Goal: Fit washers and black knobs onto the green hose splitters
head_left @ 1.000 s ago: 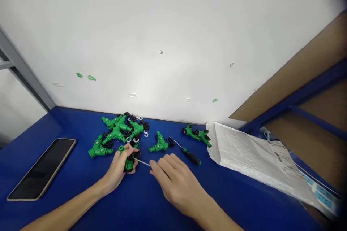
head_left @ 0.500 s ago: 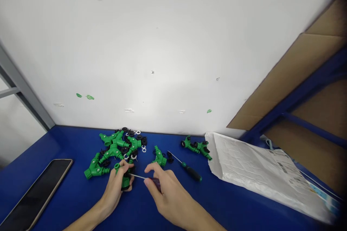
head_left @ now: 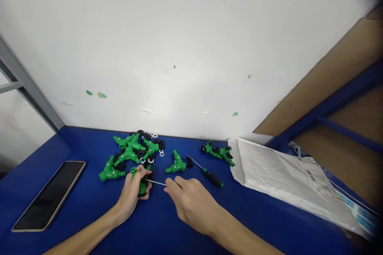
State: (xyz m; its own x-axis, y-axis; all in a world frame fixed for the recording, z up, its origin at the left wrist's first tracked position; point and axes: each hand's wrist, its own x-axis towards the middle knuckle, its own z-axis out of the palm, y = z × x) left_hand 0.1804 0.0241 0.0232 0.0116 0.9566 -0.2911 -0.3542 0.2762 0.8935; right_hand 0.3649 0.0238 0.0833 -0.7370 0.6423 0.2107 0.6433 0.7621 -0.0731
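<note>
My left hand (head_left: 131, 191) is closed around a green Y-shaped fitting (head_left: 143, 188) with black parts. In my right hand (head_left: 191, 203) is a screwdriver whose thin metal shaft (head_left: 157, 183) points left, its tip at the fitting; the fingers hide its handle. Several green fittings (head_left: 128, 154) lie in a pile beyond my left hand, with black caps and white rings (head_left: 161, 153) among them. One separate green fitting (head_left: 177, 163) rests just beyond my right hand, beside a small black part (head_left: 189, 162).
A second screwdriver (head_left: 213, 177) lies right of centre, near two green fittings with black parts (head_left: 218, 152). A white plastic package (head_left: 278, 175) is on the right. A phone (head_left: 49, 195) lies at left. A white wall (head_left: 179, 48) stands behind the blue table (head_left: 143, 231).
The view has shifted, so the table items appear higher. My right hand's fingers have closed more tightly around the screwdriver, hiding its handle. My left hand still holds the fitting.
</note>
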